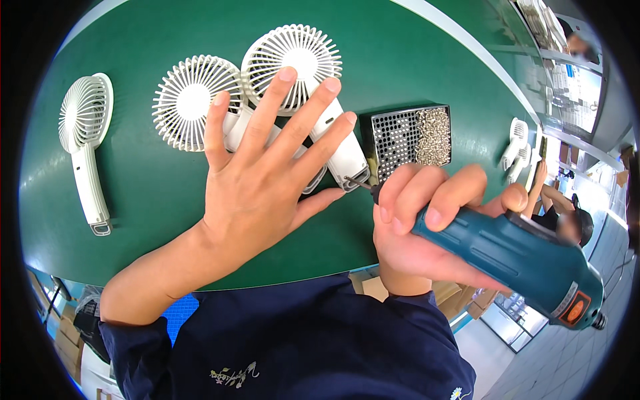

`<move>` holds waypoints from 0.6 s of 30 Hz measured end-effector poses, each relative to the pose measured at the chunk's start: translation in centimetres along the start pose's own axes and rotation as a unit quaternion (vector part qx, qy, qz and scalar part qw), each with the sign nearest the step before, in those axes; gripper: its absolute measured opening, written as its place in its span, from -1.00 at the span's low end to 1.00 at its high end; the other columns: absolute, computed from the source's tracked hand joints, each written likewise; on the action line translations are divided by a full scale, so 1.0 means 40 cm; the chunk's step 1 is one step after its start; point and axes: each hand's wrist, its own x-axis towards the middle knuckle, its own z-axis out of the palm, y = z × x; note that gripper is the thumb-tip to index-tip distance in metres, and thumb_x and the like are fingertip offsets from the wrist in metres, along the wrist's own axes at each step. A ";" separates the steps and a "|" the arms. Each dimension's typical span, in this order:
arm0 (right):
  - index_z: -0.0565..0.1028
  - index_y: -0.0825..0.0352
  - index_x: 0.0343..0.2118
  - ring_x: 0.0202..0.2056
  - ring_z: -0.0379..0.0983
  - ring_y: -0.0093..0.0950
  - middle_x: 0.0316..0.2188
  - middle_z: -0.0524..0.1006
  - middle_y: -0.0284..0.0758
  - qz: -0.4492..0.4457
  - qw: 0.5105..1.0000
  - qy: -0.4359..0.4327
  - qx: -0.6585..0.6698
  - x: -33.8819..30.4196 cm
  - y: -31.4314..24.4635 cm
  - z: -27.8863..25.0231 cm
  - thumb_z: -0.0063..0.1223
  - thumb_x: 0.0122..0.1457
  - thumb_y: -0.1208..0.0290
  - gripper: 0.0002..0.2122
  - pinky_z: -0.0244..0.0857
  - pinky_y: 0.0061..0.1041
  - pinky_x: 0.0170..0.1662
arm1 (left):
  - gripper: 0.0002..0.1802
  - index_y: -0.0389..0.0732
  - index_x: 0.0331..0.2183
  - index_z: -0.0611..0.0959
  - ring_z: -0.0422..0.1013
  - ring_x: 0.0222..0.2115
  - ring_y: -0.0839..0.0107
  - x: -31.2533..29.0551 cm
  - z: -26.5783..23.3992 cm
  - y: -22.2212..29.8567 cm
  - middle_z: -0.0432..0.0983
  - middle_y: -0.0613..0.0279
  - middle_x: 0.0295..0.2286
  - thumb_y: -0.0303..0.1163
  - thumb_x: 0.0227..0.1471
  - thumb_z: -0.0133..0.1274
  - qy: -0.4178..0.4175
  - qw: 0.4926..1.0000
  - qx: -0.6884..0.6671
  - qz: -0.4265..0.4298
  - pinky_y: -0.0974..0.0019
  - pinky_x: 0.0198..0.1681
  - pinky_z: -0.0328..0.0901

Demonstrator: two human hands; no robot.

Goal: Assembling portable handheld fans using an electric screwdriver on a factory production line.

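Note:
My left hand (257, 160) lies with its fingers spread over two white handheld fans. One fan (193, 100) has its round grille to the left of my fingers, and its handle is partly hidden under them. The other fan (348, 152) stretches from its grille at the top down to a handle end beside my thumb. In my right hand (433, 207) is a teal electric screwdriver (507, 257), gripped around its body. Its thin bit points left and reaches that handle's end; whether it touches a screw there I cannot make out.
A black perforated screw tray (393, 137) with a heap of small screws (433, 137) stands right of the fans. A third fan (87, 157) lies at the left on the green table (153, 213). More white fans (517, 150) and other people are at the right.

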 end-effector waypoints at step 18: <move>0.19 0.02 0.10 -0.70 0.23 -0.39 -0.50 0.34 -0.26 -0.088 0.993 0.083 0.012 0.065 0.003 -0.055 -0.47 -0.08 -0.62 -0.13 0.17 -0.41 -0.65 | -0.17 0.14 0.10 0.48 -0.02 0.27 0.14 0.001 -0.004 0.002 0.18 0.31 0.21 0.11 -0.29 0.27 -0.015 1.000 -0.010 0.012 -0.18 0.25 -0.44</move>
